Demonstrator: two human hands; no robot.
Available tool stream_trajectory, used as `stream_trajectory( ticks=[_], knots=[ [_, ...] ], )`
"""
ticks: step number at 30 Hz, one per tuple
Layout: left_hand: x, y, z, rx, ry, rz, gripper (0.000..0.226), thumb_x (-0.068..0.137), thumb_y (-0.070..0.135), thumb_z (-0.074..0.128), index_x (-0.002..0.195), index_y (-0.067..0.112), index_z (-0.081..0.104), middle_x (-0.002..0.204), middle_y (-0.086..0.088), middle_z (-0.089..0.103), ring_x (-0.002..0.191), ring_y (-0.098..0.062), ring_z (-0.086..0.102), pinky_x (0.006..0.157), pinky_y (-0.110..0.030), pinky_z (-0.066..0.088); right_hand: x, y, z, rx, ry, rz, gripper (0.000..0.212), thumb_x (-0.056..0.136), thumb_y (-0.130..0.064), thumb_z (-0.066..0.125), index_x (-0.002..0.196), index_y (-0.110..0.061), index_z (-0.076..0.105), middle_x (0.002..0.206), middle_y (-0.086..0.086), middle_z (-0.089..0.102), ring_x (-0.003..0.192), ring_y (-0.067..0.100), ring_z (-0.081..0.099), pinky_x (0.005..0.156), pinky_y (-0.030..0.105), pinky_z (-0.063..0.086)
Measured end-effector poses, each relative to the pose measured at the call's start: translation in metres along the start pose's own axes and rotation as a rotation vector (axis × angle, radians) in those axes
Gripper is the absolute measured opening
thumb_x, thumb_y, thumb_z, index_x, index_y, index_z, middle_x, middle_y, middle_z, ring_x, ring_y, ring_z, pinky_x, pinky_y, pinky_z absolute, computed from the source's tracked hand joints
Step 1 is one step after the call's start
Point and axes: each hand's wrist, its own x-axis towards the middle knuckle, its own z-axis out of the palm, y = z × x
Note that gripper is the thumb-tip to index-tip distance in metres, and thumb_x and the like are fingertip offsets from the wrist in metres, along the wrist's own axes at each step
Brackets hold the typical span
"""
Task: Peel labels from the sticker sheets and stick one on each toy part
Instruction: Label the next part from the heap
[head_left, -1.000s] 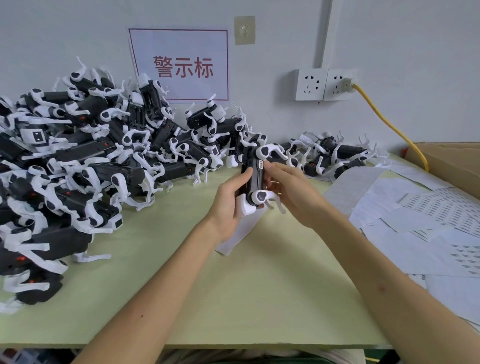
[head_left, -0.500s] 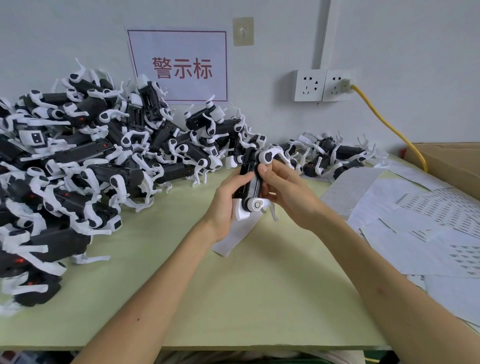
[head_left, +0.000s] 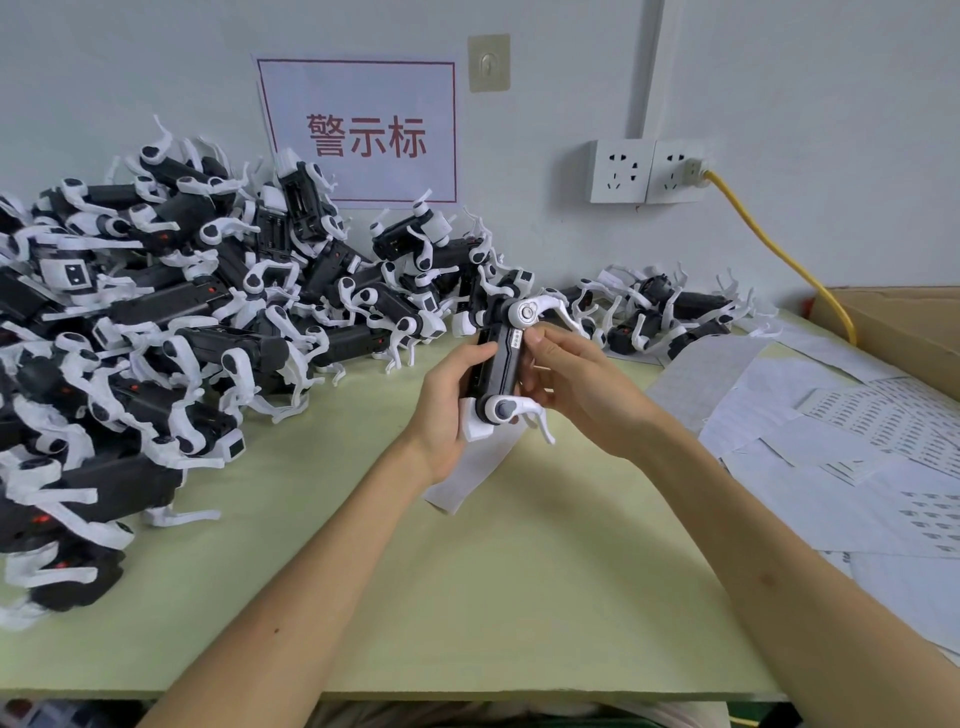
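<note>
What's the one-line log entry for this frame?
step: label on toy | left hand: grips toy, strip beneath | right hand: grips toy, thumb by label

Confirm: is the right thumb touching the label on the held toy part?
Touching. In the head view, the thumb tip of the right hand lies against the edge of the white label on the toy part, with no gap showing.
</note>
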Motion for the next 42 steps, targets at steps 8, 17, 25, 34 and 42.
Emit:
stream_trajectory(
  ticks=[8, 17, 25, 34, 42],
  knots=[
    [-0.001, 0.001, 0.002, 0.018, -0.007, -0.012, 0.029, 0.100, 0.029, 0.046, 0.099, 0.013, 0.070, 0.088, -0.003, 0.071, 0.078, -0.016, 0.067, 0.064, -0.026, 0.054, -0.001, -0.002, 0.005, -0.062, 0.038, -0.013, 0.050, 0.095, -0.046, 0.063, 0.090, 0.002, 0.053, 0.071, 0.001, 0.047, 0.063, 0.016, 0.044, 0.065, 0.030, 0.036],
    [0.003, 0.001, -0.002, -0.015, 0.030, -0.063, 0.032, 0.100, 0.035, 0.046, 0.098, 0.015, 0.072, 0.088, -0.004, 0.071, 0.079, -0.020, 0.066, 0.063, -0.029, 0.052, -0.001, -0.001, 0.005, -0.059, 0.043, 0.002, 0.024, 0.100, -0.018, 0.061, 0.079, -0.013, 0.051, 0.068, -0.001, 0.053, 0.063, 0.018, 0.046, 0.064, 0.031, 0.035],
    [0.008, 0.000, -0.005, 0.066, 0.038, -0.201, 0.030, 0.101, 0.037, 0.048, 0.097, 0.017, 0.071, 0.088, -0.006, 0.074, 0.080, -0.017, 0.070, 0.066, -0.030, 0.051, -0.005, 0.000, 0.010, -0.531, 0.433, -0.454, 0.012, 0.078, -0.003, 0.061, 0.078, -0.015, 0.060, 0.066, -0.009, 0.058, 0.060, 0.011, 0.051, 0.058, 0.025, 0.041],
    [0.007, 0.011, -0.018, -0.011, 0.069, -0.416, 0.051, 0.102, 0.049, 0.049, 0.093, 0.003, 0.070, 0.082, -0.012, 0.068, 0.071, -0.025, 0.065, 0.067, -0.035, 0.053, 0.003, 0.011, -0.008, -0.974, 0.197, -0.461, 0.055, 0.069, 0.011, 0.068, 0.116, -0.017, 0.075, 0.124, -0.004, 0.066, 0.116, 0.014, 0.060, 0.092, 0.004, 0.036],
    [0.015, 0.017, -0.036, -0.264, 0.331, -0.126, 0.031, 0.102, 0.034, 0.051, 0.099, 0.010, 0.070, 0.090, -0.009, 0.071, 0.076, -0.031, 0.071, 0.050, -0.025, 0.042, 0.003, 0.009, -0.017, -0.722, 0.400, -0.225, 0.034, 0.075, -0.016, 0.085, 0.107, -0.023, 0.075, 0.096, -0.010, 0.070, 0.074, 0.006, 0.061, 0.068, 0.018, 0.049]
  ],
)
